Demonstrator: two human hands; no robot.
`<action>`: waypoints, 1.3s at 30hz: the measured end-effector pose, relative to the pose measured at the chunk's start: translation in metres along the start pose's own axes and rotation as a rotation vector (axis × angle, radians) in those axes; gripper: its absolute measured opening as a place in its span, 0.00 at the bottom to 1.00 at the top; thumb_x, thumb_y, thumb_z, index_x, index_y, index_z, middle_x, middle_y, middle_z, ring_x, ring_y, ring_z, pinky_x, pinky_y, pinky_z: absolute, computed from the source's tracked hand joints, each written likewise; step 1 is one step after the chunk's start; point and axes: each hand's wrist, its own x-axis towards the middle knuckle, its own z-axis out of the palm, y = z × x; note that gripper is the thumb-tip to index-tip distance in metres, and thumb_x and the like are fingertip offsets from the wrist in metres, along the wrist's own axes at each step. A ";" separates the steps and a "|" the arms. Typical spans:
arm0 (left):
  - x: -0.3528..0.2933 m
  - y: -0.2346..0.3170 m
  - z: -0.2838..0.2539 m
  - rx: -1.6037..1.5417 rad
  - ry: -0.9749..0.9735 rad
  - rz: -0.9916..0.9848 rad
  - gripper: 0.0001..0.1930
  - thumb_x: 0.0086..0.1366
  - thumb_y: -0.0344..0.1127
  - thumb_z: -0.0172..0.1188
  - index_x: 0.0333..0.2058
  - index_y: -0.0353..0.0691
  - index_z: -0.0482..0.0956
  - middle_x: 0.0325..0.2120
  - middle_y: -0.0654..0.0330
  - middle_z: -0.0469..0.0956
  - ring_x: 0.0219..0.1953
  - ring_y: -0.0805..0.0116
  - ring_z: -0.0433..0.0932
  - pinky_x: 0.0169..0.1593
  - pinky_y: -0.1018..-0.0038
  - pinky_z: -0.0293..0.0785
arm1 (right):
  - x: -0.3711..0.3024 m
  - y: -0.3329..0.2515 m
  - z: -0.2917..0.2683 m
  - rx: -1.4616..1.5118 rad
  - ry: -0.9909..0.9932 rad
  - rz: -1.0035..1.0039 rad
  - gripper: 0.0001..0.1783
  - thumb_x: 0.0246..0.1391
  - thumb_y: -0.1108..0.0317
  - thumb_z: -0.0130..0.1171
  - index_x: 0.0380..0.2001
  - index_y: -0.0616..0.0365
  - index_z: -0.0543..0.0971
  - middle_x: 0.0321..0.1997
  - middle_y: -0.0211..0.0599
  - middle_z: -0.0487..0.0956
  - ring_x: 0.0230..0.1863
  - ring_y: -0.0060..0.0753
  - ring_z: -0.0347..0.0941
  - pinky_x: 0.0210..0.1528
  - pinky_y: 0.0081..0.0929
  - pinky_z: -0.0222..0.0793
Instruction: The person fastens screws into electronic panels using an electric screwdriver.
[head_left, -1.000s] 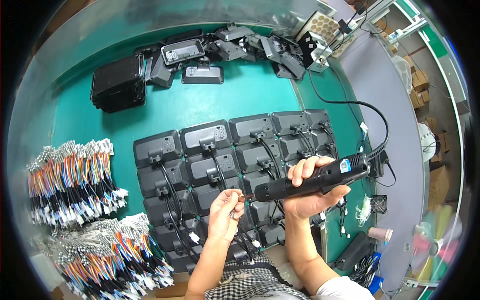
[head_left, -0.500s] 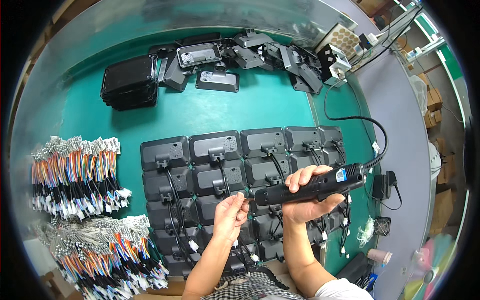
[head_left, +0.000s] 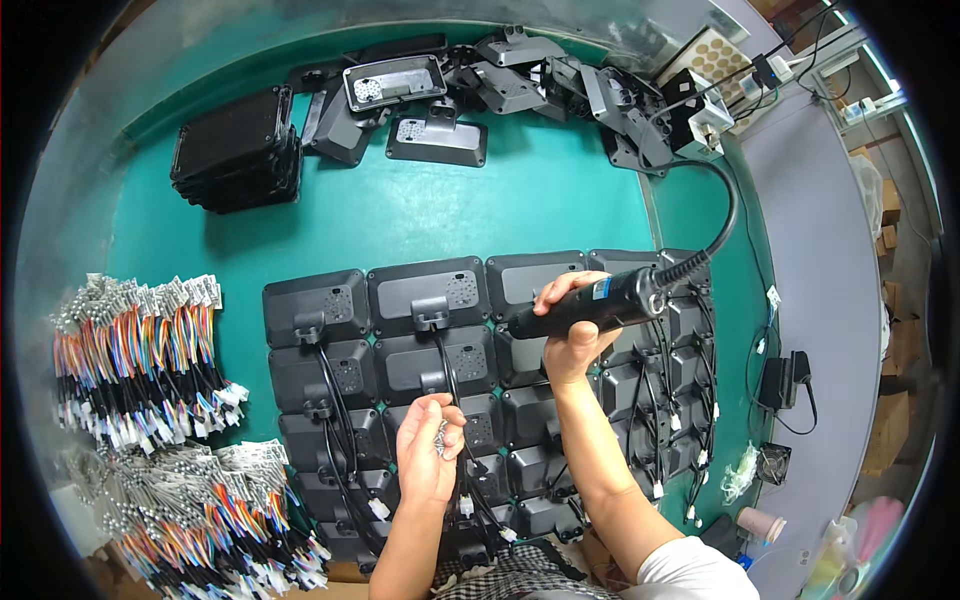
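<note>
In my right hand (head_left: 574, 350) is a black corded electric screwdriver (head_left: 622, 304), its body slanting across the palm with the working end toward the left. The tip is hard to make out against the dark parts below. My left hand (head_left: 425, 460) is cupped palm up, fingers curled around several small metal screws (head_left: 440, 437). Both hands hover over rows of black plastic housings (head_left: 400, 296) laid face down on the green mat. Black cables (head_left: 340, 390) with white connectors run from many of these housings toward me.
Bundles of multicoloured wire leads (head_left: 140, 360) lie in two piles at the left. Stacked black panels (head_left: 235, 150) and a heap of loose housings (head_left: 510, 85) sit at the back. A power unit (head_left: 695, 115), a black adapter (head_left: 783, 380) and a small fan (head_left: 774, 463) are on the right.
The screwdriver has moved up and away from my left fingers, which were pinching at its tip. My left hand has moved slightly left and turned, showing screws in the palm.
</note>
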 end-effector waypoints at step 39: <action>0.009 0.004 0.010 0.353 -0.342 -0.270 0.25 0.59 0.51 0.49 0.30 0.28 0.75 0.16 0.63 0.69 0.14 0.84 0.59 0.16 0.90 0.53 | -0.021 -0.079 0.005 0.460 0.097 0.113 0.34 0.44 0.33 0.45 0.33 0.58 0.66 0.21 0.32 0.65 0.16 0.24 0.61 0.22 0.22 0.60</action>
